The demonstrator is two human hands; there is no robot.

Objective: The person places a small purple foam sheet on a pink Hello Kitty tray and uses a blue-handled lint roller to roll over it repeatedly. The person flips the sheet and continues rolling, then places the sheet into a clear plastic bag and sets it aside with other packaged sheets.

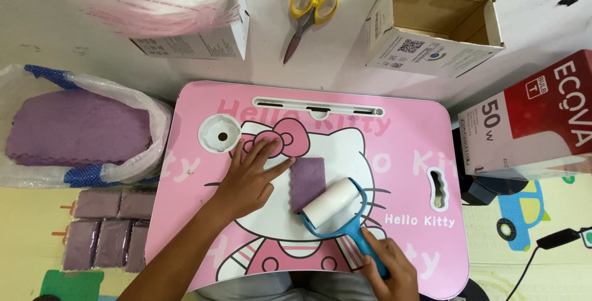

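A small folded purple cloth lies in the middle of a pink lap table printed with a cartoon cat. My left hand rests flat on the table, fingertips touching the cloth's left edge. My right hand grips the blue handle of a lint roller, whose white roll sits on the cloth's lower right part.
A plastic bag of purple cloths lies left of the table, with packed purple cloths below it. Behind stand a box holding clear bags, yellow-handled scissors and an open cardboard box. A red and white box sits at right.
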